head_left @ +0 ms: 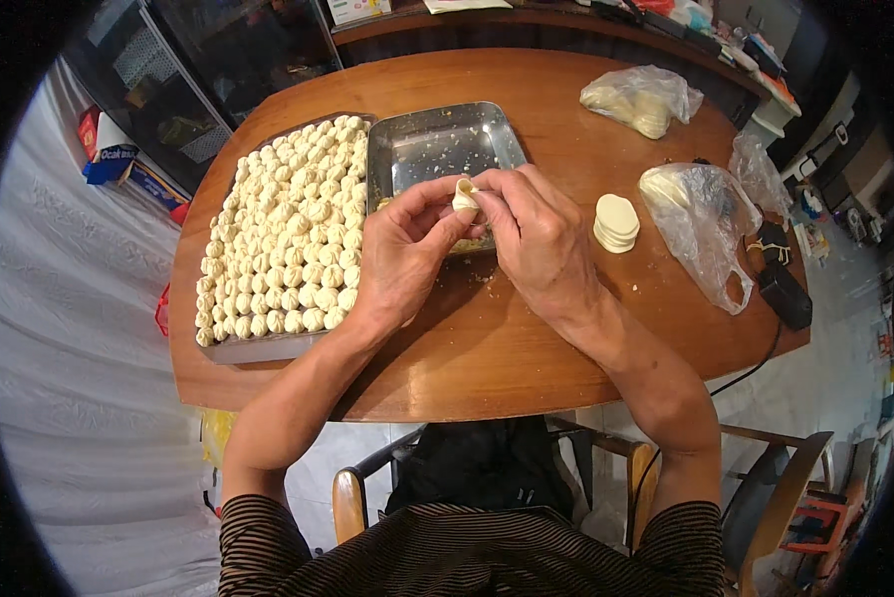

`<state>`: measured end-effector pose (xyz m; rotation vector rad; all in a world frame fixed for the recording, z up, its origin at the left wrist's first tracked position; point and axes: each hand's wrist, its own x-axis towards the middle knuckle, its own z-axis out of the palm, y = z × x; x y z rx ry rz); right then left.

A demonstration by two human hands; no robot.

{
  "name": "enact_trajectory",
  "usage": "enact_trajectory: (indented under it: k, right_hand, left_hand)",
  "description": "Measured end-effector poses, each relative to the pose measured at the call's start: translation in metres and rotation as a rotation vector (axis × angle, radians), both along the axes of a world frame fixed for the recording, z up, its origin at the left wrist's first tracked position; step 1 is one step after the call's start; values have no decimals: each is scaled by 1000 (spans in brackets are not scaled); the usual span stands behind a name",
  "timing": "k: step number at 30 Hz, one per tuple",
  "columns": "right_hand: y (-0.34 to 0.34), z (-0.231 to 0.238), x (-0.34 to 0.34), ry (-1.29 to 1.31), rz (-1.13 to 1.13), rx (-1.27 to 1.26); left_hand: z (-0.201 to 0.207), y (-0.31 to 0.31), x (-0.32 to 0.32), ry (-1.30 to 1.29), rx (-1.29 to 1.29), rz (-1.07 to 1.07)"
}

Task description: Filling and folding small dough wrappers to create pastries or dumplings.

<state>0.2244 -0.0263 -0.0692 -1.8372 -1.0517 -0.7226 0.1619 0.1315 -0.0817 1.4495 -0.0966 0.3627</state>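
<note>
Both my hands meet over the near part of a shallow metal tray (437, 149), which has crumbs scattered in it. Between their fingertips is a small pale dumpling (464, 195), its top still a gaping rim. My left hand (407, 239) pinches it from the left, and my right hand (547, 234) pinches the folded edge from the right. A large tray of shaped dumplings (288, 239) stands beside my left hand, packed in rows. To the right of my right hand lies a short stack of round dough wrappers (616, 223).
Clear plastic bags with pale dough (641, 99) and with wrappers (696, 214) lie on the right of the wooden table (447, 368). A black box with a cord (783, 296) sits near its right edge. Wooden chairs (781, 497) stand at the near side.
</note>
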Motion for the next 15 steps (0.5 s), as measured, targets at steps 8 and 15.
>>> enact_trajectory:
  k: [8, 15]
  right_hand:
    - [0, -2, 1, 18, 2, -14]
    - [-3, -1, 0, 39, -29, -110]
  left_hand:
    - [-5, -1, 3, -85, -76, -9]
    - [-5, -1, 1, -70, -33, -12]
